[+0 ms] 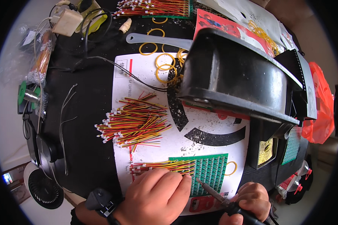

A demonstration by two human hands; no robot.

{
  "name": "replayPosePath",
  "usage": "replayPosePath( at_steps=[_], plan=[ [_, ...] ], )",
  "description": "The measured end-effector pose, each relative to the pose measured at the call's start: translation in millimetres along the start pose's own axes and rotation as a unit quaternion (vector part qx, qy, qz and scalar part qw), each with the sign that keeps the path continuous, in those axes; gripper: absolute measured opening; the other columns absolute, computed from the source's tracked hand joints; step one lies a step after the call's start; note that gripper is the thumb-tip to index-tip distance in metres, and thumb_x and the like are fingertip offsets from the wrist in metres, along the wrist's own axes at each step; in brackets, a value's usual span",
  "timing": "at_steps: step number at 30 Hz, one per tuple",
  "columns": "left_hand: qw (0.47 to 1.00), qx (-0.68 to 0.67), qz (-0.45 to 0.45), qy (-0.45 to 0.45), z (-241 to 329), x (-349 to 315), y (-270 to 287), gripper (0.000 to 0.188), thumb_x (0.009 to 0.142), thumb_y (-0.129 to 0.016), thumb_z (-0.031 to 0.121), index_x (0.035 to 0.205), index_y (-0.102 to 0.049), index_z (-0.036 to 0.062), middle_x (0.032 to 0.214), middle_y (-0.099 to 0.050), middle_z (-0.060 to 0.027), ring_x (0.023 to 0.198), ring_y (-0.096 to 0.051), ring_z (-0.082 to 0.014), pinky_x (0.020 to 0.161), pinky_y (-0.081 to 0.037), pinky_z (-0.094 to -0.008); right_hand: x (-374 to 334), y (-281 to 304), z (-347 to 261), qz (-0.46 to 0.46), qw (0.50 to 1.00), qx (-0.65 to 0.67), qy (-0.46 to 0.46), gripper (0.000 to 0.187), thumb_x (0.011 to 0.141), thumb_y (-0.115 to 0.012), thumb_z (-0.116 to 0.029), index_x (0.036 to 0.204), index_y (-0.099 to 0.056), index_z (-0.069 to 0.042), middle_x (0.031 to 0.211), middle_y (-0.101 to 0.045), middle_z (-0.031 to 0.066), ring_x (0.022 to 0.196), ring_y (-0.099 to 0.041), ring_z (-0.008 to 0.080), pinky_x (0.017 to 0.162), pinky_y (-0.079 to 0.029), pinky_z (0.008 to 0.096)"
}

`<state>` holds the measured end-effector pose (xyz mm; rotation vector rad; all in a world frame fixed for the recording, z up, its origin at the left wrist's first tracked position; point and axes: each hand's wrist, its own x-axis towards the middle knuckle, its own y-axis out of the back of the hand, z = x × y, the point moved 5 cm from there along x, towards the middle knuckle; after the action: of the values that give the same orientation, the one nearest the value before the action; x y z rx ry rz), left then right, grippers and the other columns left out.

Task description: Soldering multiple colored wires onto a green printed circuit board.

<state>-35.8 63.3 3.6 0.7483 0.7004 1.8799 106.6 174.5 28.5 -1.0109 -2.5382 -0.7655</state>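
Note:
My right hand (253,202) is wrapped round the dark handle of a soldering iron (214,193). Its metal tip points up and left, over a green circuit board (211,170) covered with rows of small pads. My left hand (157,195) is closed beside the board's left part, fingers curled and pressed together; whatever they pinch is hidden. Just above its knuckles, a row of red, yellow and black wires (159,165) with white connectors lies with its ends on the board. Farther up, a loose pile of similar wires (135,122) rests on the white sheet (122,86).
A large black fan-like housing (233,71) looms over the right side. Below it stands a holder with a gold-coloured sponge (266,152). Rubber bands (165,62) lie at the sheet's top, a solder spool (30,95) at far left. Another wired board (154,8) sits at the back.

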Motion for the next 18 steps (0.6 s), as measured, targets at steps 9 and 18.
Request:
replayPosePath(
  at_steps=[9,18],
  plan=[
    [0.993,0.038,0.099,-0.051,-0.3,6.8,20.3,0.02,0.067,-0.073,-0.005,0.087,-0.073,-0.0014,0.078,-0.063,-0.0085,0.062,-0.061,-0.0236,0.056,-0.051,-0.0328,-8.6,3.4,0.1,0.06,0.996,-0.007,0.058,0.026,0.089,-0.059,-0.016,0.097,-0.051,0.007,0.063,-0.048,0.0122,0.047,-0.04,0.016,0.044,-0.033,0.0307],
    [0.977,0.122,0.071,0.162,-50.1,-0.9,42.9,0.018,0.073,-0.075,0.0,0.086,-0.062,0.0029,0.079,-0.062,-0.0118,0.069,-0.061,-0.0322,0.065,-0.05,-0.0404,-40.1,1.2,9.7,0.152,0.984,-0.075,-0.047,0.036,0.087,-0.065,-0.034,0.085,-0.046,-0.004,0.065,-0.04,0.0056,0.053,-0.04,0.0113,0.047,-0.03,0.0251]
  ],
)
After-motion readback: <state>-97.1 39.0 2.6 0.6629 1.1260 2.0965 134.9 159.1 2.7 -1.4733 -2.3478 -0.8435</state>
